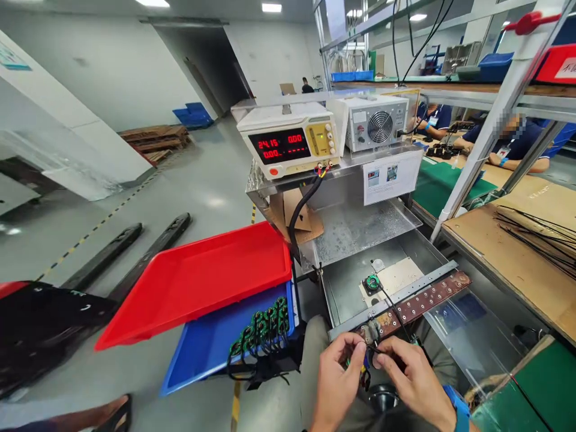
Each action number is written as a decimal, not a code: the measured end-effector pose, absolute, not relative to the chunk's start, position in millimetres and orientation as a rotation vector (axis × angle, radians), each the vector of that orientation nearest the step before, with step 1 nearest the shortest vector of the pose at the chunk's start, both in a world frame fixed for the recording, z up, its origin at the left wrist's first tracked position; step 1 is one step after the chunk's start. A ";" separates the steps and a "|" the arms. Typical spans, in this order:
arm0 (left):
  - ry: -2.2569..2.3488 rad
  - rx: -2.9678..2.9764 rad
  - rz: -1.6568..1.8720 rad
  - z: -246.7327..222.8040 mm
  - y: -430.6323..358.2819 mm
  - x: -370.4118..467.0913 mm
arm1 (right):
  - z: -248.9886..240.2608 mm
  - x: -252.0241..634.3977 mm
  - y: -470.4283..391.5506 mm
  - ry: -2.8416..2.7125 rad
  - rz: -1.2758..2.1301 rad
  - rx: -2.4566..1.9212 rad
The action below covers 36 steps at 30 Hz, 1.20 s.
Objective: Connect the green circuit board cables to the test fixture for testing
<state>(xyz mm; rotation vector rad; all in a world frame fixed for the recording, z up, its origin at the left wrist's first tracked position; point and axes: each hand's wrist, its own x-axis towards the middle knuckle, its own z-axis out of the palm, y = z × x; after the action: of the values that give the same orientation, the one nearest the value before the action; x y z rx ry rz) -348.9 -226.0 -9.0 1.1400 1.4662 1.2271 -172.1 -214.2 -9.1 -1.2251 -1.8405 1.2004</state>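
Note:
My left hand (pixel 339 375) is closed in a pinch at the front edge of the metal work tray, its fingertips on a thin black cable (pixel 374 348). Close beside it, my right hand (pixel 411 375) pinches the same cable between thumb and finger. Small coloured wire ends, yellow and blue among them, show just below my fingers. A black round part with a green ring (pixel 372 283) lies in the tray, and a black cable runs from it toward my right hand. Just beyond my fingers is a brown strip with metal studs (pixel 416 303), fixed along a metal bar (pixel 432 282).
Left of me, a red tray (pixel 202 276) overlaps a blue tray (pixel 193 348) holding several green-ringed parts with black cables (pixel 265 324). A power supply (pixel 288 141) with red digits stands ahead. Black cables (pixel 540 240) lie on the right bench. Co-workers (pixel 508 141) sit beyond.

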 end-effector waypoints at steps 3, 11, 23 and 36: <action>1.336 0.882 1.189 -10.5 -238.2 -354.2 | -19.4 -180.6 -231.7 -1.820 1.225 -1.252; 1.354 0.251 1.379 -64.5 -281.9 -329.6 | -73.4 -213.1 -284.0 -1.536 1.458 -1.358; 1.547 0.725 1.384 -89.3 -268.6 -341.5 | -59.0 -225.3 -266.5 -1.684 1.373 -1.360; 1.873 1.305 1.076 -95.4 -282.3 -354.6 | -67.9 -234.2 -235.5 -1.797 1.446 -1.505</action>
<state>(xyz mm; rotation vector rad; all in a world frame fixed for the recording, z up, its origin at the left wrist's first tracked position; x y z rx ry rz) -354.6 -282.3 -95.4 1.3051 1.8730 1.0765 -234.2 -235.5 -67.9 -1.5048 -1.7970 1.4464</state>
